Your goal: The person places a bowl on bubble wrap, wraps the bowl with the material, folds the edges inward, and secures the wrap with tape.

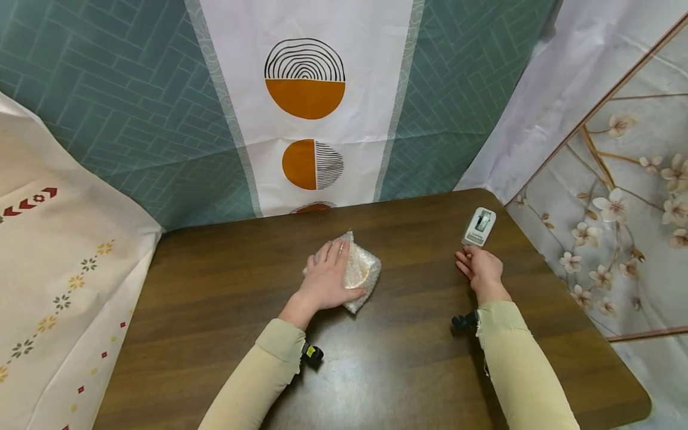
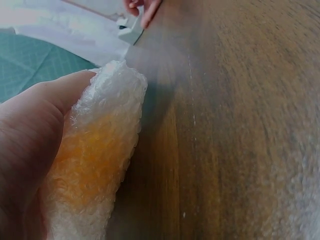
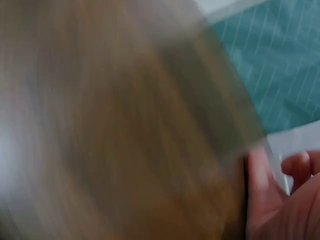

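A flat package in bubble wrap (image 1: pixel 367 267) lies near the middle of the table, something orange showing through the wrap (image 2: pixel 95 155) in the left wrist view. Over its left part rests my left hand (image 1: pixel 330 278), fingers extended and thumb reaching along the near side. At the far right stands a small white dispenser, seemingly for tape (image 1: pixel 480 227), with a dark slot on top. My right hand (image 1: pixel 484 272) is at its near end, fingers bent and fingertips right at the edge. I cannot tell whether the fingers pinch it.
The brown wooden table (image 1: pixel 215 334) has a rounded far right corner just beyond the dispenser. A green and white patterned cloth (image 1: pixel 322 128) hangs behind it. More hanging cloth lines the left side (image 1: pixel 70 275) and the flowered right side (image 1: pixel 602 239).
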Motion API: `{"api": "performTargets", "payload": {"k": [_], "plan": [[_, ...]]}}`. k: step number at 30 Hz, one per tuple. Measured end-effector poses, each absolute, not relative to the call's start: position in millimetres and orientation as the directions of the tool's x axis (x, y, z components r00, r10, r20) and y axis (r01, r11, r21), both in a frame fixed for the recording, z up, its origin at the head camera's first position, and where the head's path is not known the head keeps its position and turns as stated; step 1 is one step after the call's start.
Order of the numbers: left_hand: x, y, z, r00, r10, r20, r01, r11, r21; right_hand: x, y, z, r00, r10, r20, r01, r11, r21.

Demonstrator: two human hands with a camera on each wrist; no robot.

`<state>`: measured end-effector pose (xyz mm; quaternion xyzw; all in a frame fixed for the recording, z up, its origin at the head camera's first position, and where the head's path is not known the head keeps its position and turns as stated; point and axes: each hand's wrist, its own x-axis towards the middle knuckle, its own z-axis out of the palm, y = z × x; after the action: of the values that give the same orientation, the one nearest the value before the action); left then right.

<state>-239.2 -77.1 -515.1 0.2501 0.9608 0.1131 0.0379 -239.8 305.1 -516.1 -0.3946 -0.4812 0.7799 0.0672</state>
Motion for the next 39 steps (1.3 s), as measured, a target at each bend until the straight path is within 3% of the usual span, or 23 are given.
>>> {"api": "performTargets", "payload": {"k": [3,17,26,31,39], "plan": [[-238.9,-78.0,-514.6,-0.874,0.486,-0.018,0.468,0.851,0.237,-240.4,311.6,-516.4,-0.707,0.457,-0.54,0.345,-0.444,-0.827],[-238.9,-79.3,-514.2,-0.872,0.489,-0.015,0.47,0.846,0.249,-248.4,314.3,-523.1,-0.686,0.529,-0.5,0.458,-0.22,-0.861],[-240.5,-77.8,-513.4,-0.869,0.495,-0.014,0.477,0.845,0.241,-245.7,328.2,-507.5,-0.713,0.473,-0.517,0.543,-0.095,-0.834],[-241.4,-79.8,-512.0,-0.873,0.488,0.013,0.475,0.843,0.25,-243.6,334.0,-506.9,-0.804,0.403,-0.437,0.503,0.07,-0.861],[-236.8,-81.2,-514.4,-0.859,0.512,0.031,0.5,0.823,0.268,-208.5,335.2,-522.8,-0.956,0.213,-0.201,0.251,0.243,-0.937]]}}
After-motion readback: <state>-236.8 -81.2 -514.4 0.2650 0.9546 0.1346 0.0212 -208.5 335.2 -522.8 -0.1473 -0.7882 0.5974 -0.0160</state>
